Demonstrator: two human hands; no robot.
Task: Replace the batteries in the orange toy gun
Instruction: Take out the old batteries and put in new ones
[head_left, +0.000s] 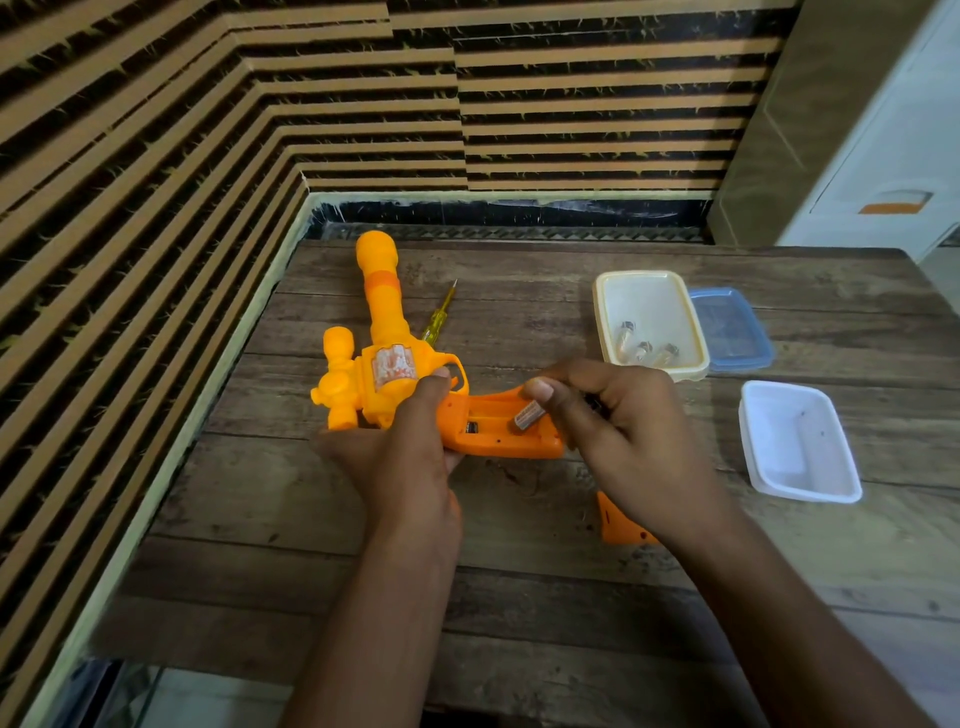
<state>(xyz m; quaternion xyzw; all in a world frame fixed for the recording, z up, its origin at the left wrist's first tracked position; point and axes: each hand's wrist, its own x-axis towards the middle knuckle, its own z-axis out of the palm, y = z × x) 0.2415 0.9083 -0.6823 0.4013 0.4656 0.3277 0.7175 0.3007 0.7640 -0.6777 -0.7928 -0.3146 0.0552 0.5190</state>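
My left hand (400, 452) clamps the orange toy gun (384, 332) steady so my right hand (623, 431), fingers (540, 389) pinching a battery (529, 415), can work at the open compartment (488, 422).

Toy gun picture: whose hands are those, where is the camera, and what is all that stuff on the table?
The camera sits on a person's head and looks down, so these are that person's own hands. The left hand grips the orange toy gun. The right hand pinches a battery over the open slot in the gun's handle. On the wooden table lie a yellow screwdriver, the orange slot cover, a cream tub with more batteries, a blue lid and a white tub.
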